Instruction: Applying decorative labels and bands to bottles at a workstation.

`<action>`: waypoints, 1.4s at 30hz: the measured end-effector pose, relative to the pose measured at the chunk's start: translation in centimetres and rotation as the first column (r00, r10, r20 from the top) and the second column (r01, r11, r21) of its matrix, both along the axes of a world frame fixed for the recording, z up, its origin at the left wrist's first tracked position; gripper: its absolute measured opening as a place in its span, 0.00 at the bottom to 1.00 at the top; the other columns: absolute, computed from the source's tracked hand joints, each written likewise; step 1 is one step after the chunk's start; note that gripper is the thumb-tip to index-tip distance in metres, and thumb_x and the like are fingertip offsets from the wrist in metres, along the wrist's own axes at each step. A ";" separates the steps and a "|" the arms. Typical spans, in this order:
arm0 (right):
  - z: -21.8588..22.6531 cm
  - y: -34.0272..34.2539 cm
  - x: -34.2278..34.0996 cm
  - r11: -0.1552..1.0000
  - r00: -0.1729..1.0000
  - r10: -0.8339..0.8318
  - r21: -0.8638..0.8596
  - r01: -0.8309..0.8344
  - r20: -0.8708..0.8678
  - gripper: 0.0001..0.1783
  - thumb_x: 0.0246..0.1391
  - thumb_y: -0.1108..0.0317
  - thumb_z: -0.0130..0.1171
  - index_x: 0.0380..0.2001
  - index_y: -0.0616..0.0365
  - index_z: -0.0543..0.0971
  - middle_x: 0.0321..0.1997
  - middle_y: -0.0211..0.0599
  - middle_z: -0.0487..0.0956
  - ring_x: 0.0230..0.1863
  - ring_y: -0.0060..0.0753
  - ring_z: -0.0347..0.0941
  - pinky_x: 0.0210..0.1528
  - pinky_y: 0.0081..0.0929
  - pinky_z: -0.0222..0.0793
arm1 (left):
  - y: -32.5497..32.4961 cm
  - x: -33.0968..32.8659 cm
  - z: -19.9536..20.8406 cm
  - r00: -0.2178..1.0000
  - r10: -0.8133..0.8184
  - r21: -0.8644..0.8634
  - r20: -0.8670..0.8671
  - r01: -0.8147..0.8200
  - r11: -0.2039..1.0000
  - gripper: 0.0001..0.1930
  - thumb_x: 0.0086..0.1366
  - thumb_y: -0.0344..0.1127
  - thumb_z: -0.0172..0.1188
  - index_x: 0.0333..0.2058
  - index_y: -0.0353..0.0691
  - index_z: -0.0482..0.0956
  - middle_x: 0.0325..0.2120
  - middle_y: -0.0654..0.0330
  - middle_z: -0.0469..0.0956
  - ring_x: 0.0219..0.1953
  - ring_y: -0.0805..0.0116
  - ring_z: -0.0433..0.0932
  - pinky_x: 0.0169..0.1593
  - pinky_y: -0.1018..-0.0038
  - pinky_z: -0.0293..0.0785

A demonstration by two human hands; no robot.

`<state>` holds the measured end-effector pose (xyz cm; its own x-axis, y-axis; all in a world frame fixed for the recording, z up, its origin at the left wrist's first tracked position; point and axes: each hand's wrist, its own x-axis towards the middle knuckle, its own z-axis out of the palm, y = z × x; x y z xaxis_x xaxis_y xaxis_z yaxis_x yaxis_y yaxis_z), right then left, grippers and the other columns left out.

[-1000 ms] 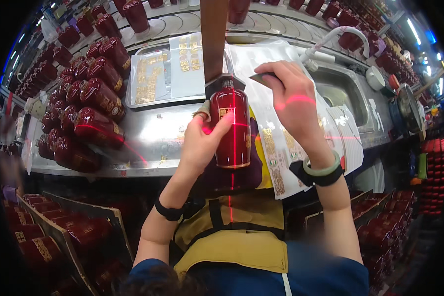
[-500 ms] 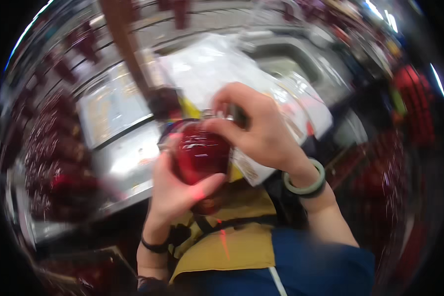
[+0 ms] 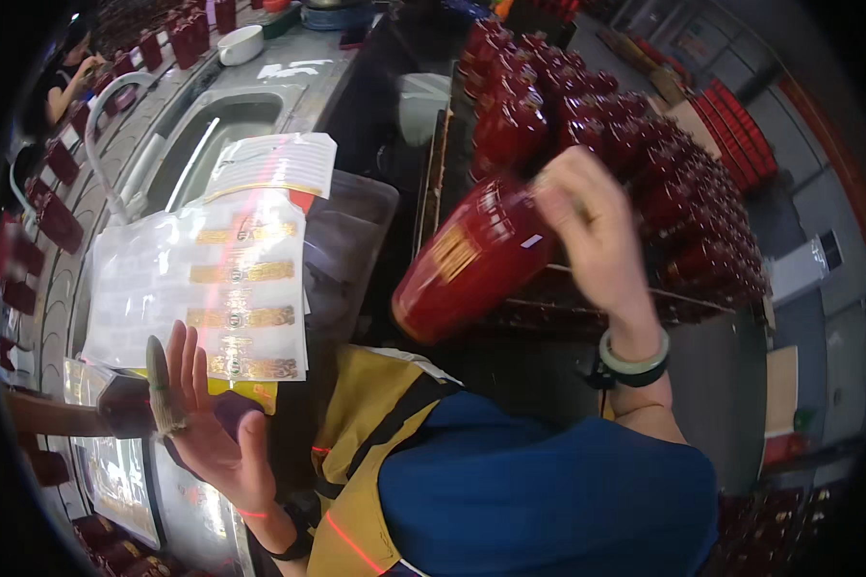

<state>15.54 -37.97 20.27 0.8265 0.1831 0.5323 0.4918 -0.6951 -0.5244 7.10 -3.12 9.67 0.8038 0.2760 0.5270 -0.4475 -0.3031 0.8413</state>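
Observation:
My right hand (image 3: 587, 216), closed around the neck end, holds a glossy dark red bottle (image 3: 476, 260) with gold markings. The bottle is tilted, its base toward the lower left and its neck hidden in my fingers. My left hand (image 3: 216, 447) is open and palm up, fingers stretched and nothing in it; a grey-green cover sits on one finger. Just beyond it lie white sheets (image 3: 144, 288) bearing gold-brown label strips (image 3: 245, 274).
Many similar red bottles (image 3: 510, 125) stand in rows on a tray with a raised edge (image 3: 431, 183) at the right. Beyond the sheets are a metal sink (image 3: 284, 101), a curved faucet (image 3: 96, 125) and a white bowl (image 3: 241, 45). A person (image 3: 63, 91) works at the conveyor (image 3: 63, 274), far left.
The view has swung right toward the bottle rows. My left hand has let go of the bottle and opened; my right hand now carries it rightward by the neck end.

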 end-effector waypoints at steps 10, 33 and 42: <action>-2.8 -21.0 4.0 0.545 0.607 -0.710 -0.266 0.795 0.357 0.16 0.69 0.57 0.56 0.38 0.60 0.80 0.40 0.48 0.76 0.40 0.56 0.75 0.44 0.45 0.69 | -0.5 0.4 -1.2 0.997 -0.069 -0.049 -0.034 0.067 0.997 0.30 0.73 0.30 0.55 0.68 0.21 0.58 0.66 0.36 0.67 0.69 0.45 0.66 0.72 0.52 0.59; -1.9 -15.4 7.8 0.621 0.593 -0.653 -0.114 0.775 0.472 0.10 0.55 0.58 0.69 0.33 0.50 0.81 0.40 0.39 0.78 0.39 0.51 0.79 0.39 0.45 0.75 | 0.6 1.3 -1.8 0.996 0.011 -0.053 -0.093 -0.016 0.998 0.23 0.75 0.25 0.50 0.67 0.26 0.65 0.65 0.45 0.71 0.67 0.54 0.71 0.71 0.60 0.63; -3.4 3.3 9.1 0.999 0.952 -0.001 -0.044 0.015 0.307 0.07 0.54 0.67 0.70 0.32 0.55 0.80 0.35 0.37 0.76 0.34 0.46 0.78 0.36 0.38 0.74 | 1.5 0.4 -0.5 0.994 0.071 0.011 -0.079 -0.071 0.997 0.21 0.75 0.24 0.49 0.63 0.23 0.66 0.65 0.41 0.70 0.66 0.49 0.71 0.71 0.53 0.63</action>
<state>24.66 -34.66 16.91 0.6257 0.2069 0.7521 0.6185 -0.7191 -0.3168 7.49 -1.60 9.13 0.8216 0.3300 0.4647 -0.3565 -0.3387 0.8708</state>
